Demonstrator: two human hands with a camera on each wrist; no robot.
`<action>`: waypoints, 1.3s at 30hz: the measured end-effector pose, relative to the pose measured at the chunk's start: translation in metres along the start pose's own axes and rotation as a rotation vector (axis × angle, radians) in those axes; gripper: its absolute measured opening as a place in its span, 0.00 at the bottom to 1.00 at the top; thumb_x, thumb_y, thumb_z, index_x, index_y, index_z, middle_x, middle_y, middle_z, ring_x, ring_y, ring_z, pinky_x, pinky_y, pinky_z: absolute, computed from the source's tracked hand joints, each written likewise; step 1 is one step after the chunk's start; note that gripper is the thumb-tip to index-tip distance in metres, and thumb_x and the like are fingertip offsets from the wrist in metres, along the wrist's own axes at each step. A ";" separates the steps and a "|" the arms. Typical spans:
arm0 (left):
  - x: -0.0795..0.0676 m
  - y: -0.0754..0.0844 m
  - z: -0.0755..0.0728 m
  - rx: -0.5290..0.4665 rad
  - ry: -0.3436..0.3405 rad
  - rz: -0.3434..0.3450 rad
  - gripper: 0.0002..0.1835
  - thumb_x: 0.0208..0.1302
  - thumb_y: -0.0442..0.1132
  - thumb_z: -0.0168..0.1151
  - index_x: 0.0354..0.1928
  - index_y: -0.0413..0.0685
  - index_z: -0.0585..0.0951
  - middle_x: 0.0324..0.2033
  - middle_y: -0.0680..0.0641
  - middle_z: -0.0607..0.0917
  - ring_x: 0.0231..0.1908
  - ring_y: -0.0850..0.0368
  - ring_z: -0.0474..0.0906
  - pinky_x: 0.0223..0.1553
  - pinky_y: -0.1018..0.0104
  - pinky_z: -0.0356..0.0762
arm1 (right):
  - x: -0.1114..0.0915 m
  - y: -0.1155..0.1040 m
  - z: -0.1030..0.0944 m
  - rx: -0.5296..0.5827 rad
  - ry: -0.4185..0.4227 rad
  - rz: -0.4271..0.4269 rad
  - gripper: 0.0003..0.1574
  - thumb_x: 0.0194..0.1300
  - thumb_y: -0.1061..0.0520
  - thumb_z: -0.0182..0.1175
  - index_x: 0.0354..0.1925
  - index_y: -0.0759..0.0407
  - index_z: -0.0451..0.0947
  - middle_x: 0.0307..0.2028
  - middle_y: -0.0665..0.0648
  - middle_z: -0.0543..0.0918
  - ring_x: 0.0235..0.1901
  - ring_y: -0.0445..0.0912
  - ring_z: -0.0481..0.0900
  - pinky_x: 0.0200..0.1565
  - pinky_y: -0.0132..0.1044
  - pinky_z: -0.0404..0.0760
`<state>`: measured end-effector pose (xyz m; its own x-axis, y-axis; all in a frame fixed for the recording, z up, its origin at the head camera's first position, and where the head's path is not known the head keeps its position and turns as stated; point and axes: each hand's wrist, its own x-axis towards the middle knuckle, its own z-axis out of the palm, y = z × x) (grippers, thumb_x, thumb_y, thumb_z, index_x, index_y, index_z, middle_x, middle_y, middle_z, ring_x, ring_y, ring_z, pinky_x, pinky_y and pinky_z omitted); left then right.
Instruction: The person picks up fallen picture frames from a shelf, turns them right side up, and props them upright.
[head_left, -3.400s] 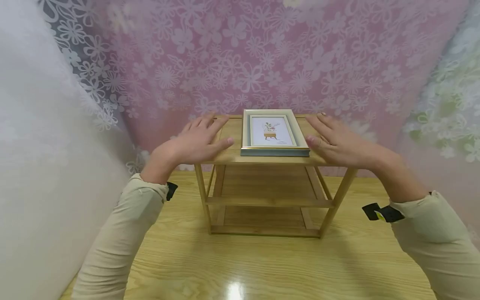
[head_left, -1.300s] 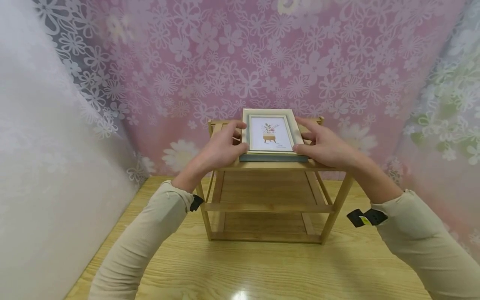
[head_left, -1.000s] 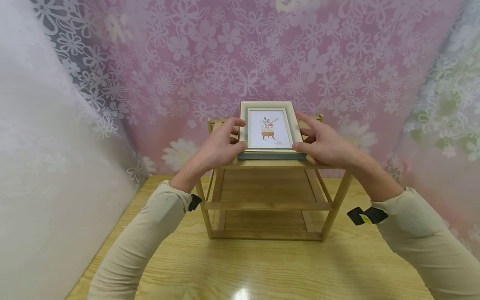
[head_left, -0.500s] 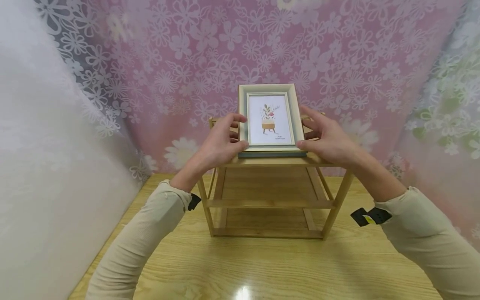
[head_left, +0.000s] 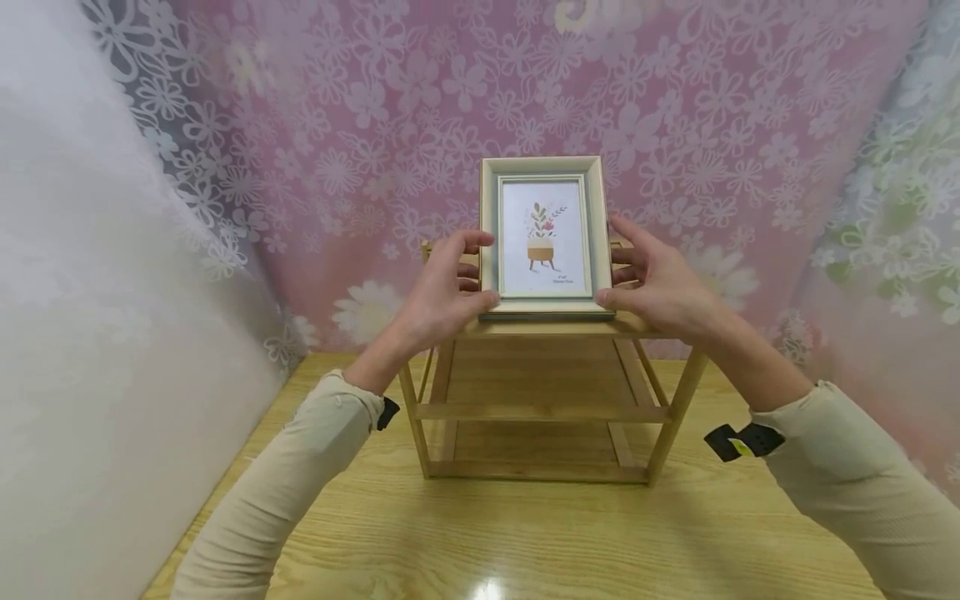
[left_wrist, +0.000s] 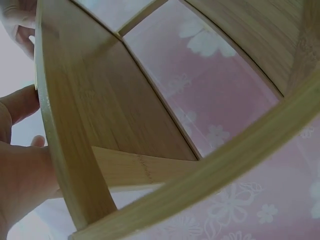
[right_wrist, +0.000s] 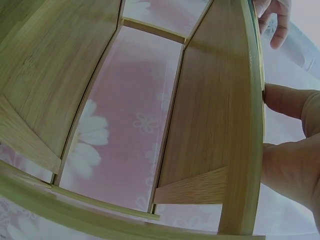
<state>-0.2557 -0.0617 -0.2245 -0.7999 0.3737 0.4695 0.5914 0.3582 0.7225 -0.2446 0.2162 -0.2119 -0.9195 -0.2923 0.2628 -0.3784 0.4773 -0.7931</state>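
Observation:
A cream picture frame (head_left: 546, 306) with a plant-in-pot print is tilted up toward me, its lower edge at the front of the wooden rack (head_left: 540, 411)'s top shelf. My left hand (head_left: 450, 287) grips its left side, thumb on the lower front corner and fingers along the edge. On the opposite side my right hand (head_left: 660, 279) holds it the same way, thumb at the lower right corner. Both wrist views look up at the rack's underside; there the left hand (left_wrist: 25, 165) and the right hand (right_wrist: 295, 155) show partly past the shelf edge.
Below the top shelf the rack has two lower shelves between slanted legs. It stands on a light wood-look floor (head_left: 420, 533). Pink flowered cloth (head_left: 315, 150) hangs behind, and a pale sheet (head_left: 135, 333) closes the left side.
Earlier the picture frame lay flat with both hands open beside it. The hands moved in, took its sides, and its far edge has risen toward upright.

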 end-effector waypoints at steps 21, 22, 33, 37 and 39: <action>-0.001 -0.005 0.000 -0.071 -0.018 -0.007 0.49 0.55 0.26 0.65 0.72 0.56 0.48 0.66 0.43 0.61 0.54 0.49 0.71 0.50 0.63 0.76 | -0.010 0.011 0.010 0.116 0.090 -0.190 0.59 0.55 0.71 0.63 0.74 0.43 0.44 0.62 0.62 0.66 0.45 0.51 0.76 0.36 0.36 0.83; -0.002 -0.005 0.000 -0.076 -0.022 -0.020 0.49 0.56 0.27 0.65 0.72 0.56 0.47 0.65 0.43 0.62 0.54 0.49 0.71 0.50 0.62 0.76 | -0.011 0.011 0.010 0.123 0.092 -0.195 0.59 0.55 0.71 0.63 0.74 0.43 0.44 0.62 0.62 0.65 0.44 0.51 0.76 0.35 0.36 0.83; -0.013 0.025 -0.005 -0.078 -0.055 -0.061 0.43 0.59 0.24 0.60 0.72 0.41 0.48 0.58 0.36 0.68 0.52 0.43 0.73 0.52 0.59 0.75 | -0.013 0.012 0.012 0.120 0.117 -0.223 0.60 0.54 0.73 0.63 0.73 0.43 0.44 0.62 0.62 0.66 0.43 0.48 0.77 0.35 0.36 0.83; -0.014 0.027 -0.005 -0.071 -0.056 -0.058 0.43 0.59 0.25 0.60 0.71 0.40 0.48 0.58 0.36 0.68 0.52 0.43 0.73 0.53 0.59 0.74 | -0.014 0.011 0.012 0.098 0.125 -0.224 0.60 0.54 0.73 0.63 0.73 0.43 0.44 0.61 0.63 0.66 0.43 0.48 0.77 0.34 0.36 0.83; -0.013 0.026 -0.004 -0.072 -0.051 -0.050 0.43 0.58 0.24 0.60 0.71 0.40 0.48 0.58 0.36 0.68 0.52 0.43 0.73 0.53 0.59 0.75 | -0.013 0.011 0.012 0.092 0.130 -0.225 0.60 0.54 0.73 0.63 0.73 0.43 0.44 0.61 0.63 0.66 0.43 0.49 0.77 0.34 0.36 0.83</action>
<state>-0.2302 -0.0605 -0.2102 -0.8210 0.4009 0.4066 0.5403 0.3154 0.7801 -0.2353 0.2156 -0.2312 -0.8214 -0.2709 0.5019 -0.5691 0.3330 -0.7518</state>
